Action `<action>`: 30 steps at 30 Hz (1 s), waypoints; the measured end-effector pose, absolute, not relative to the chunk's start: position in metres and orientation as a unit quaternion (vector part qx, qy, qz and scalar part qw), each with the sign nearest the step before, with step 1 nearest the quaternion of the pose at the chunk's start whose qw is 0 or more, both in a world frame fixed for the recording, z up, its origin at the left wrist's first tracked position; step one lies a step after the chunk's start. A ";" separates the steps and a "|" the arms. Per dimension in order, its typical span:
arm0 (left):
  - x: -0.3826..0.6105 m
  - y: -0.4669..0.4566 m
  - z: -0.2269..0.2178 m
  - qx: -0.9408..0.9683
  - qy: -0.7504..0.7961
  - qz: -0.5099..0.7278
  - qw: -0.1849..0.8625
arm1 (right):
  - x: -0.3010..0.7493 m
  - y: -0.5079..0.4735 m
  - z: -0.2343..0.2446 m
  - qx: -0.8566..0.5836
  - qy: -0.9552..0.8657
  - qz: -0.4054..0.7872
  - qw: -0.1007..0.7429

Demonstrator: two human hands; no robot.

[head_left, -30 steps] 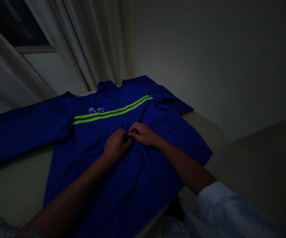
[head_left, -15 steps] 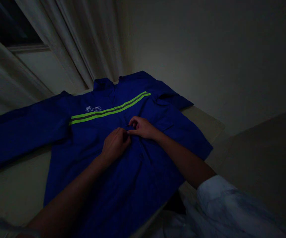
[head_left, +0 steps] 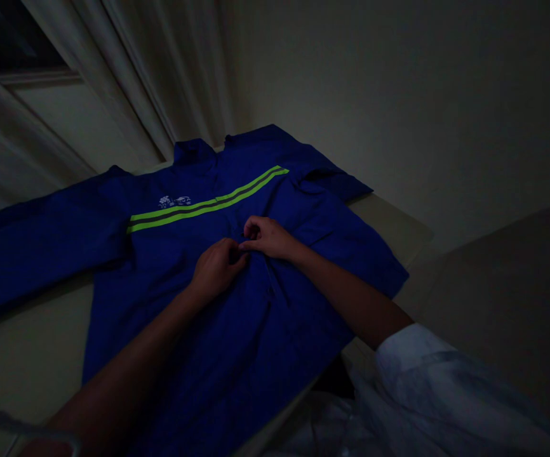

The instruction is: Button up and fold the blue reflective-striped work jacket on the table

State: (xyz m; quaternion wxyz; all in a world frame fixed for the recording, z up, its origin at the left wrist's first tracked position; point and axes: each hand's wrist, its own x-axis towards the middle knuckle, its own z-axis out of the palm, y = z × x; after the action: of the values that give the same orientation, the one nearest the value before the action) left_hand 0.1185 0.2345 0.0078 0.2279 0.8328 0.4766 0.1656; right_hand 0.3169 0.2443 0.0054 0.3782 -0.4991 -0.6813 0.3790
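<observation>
A blue work jacket [head_left: 174, 343] lies spread front side up, with a green and grey reflective stripe [head_left: 208, 208] across its chest and a white print [head_left: 174, 201] above the stripe. My left hand [head_left: 218, 268] pinches the jacket's front edge just below the stripe. Against its fingertips, my right hand [head_left: 266, 237] has thumb and curled fingers on the same front placket. Any button between the fingers is too dark and small to make out. Below the hands the placket runs down in loose folds.
The jacket rests on a pale table [head_left: 32, 362], whose right corner shows beyond the hem. Behind it hang light curtains [head_left: 136, 82] beside a dark window [head_left: 13, 32]. A plain wall [head_left: 399, 114] stands at the back right. The room is dim.
The view has shifted slightly, so jacket and hands sit a little higher and further left. Both hands keep their hold at the same spot on the placket.
</observation>
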 end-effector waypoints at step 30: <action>0.116 0.227 0.009 0.883 0.407 0.197 0.128 | 0.336 0.244 0.012 -0.446 -0.690 0.458 0.340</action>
State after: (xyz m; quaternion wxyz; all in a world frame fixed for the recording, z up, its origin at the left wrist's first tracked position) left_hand 0.1159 0.2267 0.0086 0.1284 0.8828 0.4069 0.1965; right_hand 0.3363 0.2441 0.0123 0.3402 -0.4462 -0.6896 0.4578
